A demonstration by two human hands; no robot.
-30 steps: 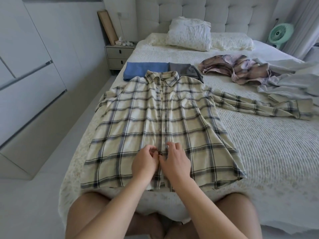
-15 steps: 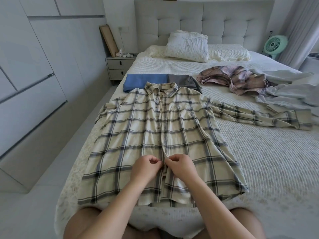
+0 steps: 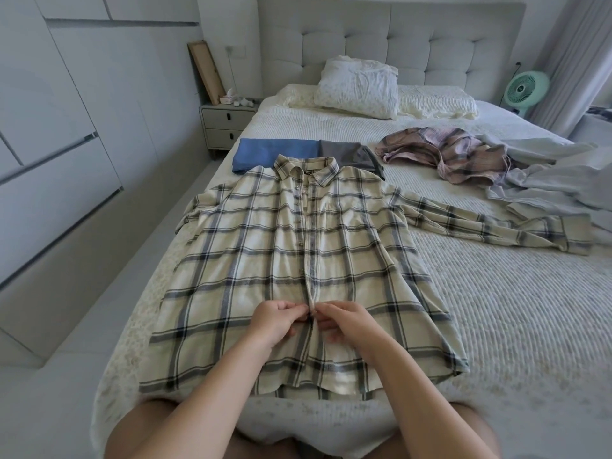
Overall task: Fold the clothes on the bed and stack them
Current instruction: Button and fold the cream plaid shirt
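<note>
A cream plaid shirt (image 3: 251, 260) lies front-up and spread flat near the foot of the bed (image 3: 496, 309), its right sleeve stretched out to the right. My left hand (image 3: 275, 321) and my right hand (image 3: 344, 323) meet at the button placket low on the shirt, each pinching one edge of it. Behind the collar lie a folded blue garment (image 3: 265, 154) and a folded grey garment (image 3: 344, 150), side by side. A crumpled pink plaid garment (image 3: 457, 154) and a pale grey garment (image 3: 556, 177) lie unfolded at the right.
Pillows (image 3: 361, 86) lean on the padded headboard. A nightstand (image 3: 225, 122) stands left of the bed, with white wardrobe doors (image 3: 66, 144) along the left wall. A green fan (image 3: 526, 89) stands at the far right. My bare knees press against the bed's foot.
Both hands have moved slightly down the placket toward the hem and still pinch it. The camera has tilted up a little, showing more of the headboard.
</note>
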